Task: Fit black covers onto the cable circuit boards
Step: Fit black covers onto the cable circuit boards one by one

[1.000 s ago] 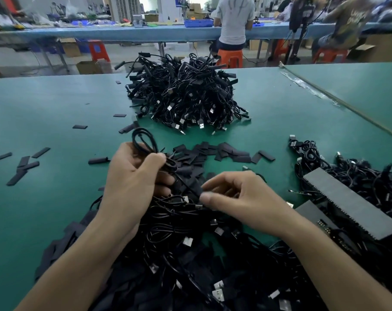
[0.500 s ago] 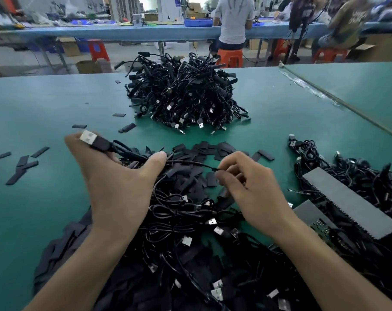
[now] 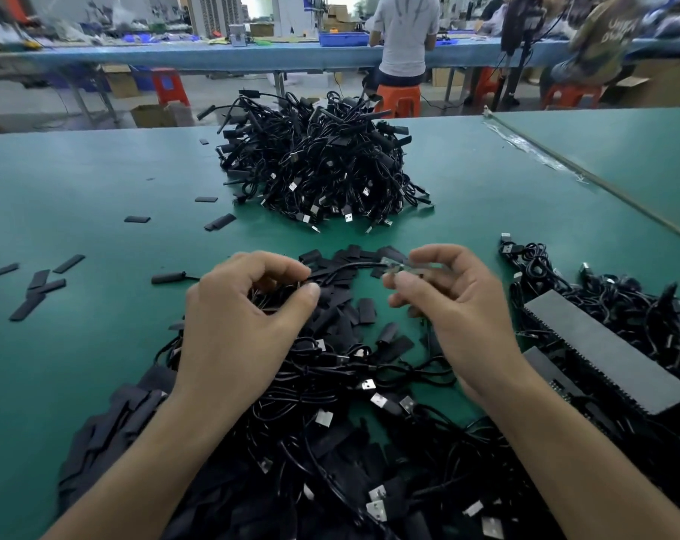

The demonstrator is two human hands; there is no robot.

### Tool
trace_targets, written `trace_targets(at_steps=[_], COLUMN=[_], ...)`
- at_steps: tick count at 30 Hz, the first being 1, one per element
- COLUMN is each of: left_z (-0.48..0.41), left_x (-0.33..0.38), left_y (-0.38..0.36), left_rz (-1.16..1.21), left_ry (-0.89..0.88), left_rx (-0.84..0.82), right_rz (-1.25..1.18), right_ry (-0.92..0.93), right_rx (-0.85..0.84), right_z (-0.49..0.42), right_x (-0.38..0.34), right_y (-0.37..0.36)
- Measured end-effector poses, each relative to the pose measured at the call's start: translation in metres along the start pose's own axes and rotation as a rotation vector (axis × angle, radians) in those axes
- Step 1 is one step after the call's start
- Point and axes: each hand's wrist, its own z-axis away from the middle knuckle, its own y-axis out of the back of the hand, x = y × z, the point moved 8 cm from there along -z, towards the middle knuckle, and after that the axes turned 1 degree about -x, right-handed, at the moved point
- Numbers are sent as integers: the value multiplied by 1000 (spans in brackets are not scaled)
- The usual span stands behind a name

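My left hand (image 3: 245, 321) grips a black cable (image 3: 342, 268) between thumb and curled fingers above the near heap. The cable runs right to a small bare circuit board (image 3: 399, 267), which my right hand (image 3: 447, 302) pinches at its fingertips. The board is blurred. Loose flat black covers (image 3: 354, 309) lie on the green table (image 3: 97, 344) just under and beyond both hands. A tangle of black USB cables (image 3: 350, 422) fills the table in front of me.
A big pile of black cables (image 3: 319, 169) stands at the table's middle back. Stray covers (image 3: 38, 286) lie at the left. Grey trays (image 3: 603, 352) sit among cables at the right. People sit at a blue bench (image 3: 214, 56) behind.
My left hand has lowered and drawn in, no longer holding the USB plug up at the left. My right hand has risen and moved right, now pinching the circuit board end.
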Motion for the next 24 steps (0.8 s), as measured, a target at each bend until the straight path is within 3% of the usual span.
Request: trace_targets(at_steps=[3, 9, 14, 20, 24], left_z=[2, 9, 14, 17, 14], left_x=[9, 34, 36, 29, 27], left_y=[-8, -16, -29, -37, -33], left_rz=[-9, -319, -346, -484, -451], left_ry=[-19, -229, -308, -344, -321], left_rx=[-117, -221, -370, -419, -340], right_rz=[-61, -70, 34, 651, 892], right_ry=[0, 48, 25, 113, 93], right_rx=[-227, -371, -310, -41, -75], right_z=[5, 12, 9, 6, 6], right_x=[0, 0, 4, 3, 8], right_y=[-24, -38, -30, -7, -12])
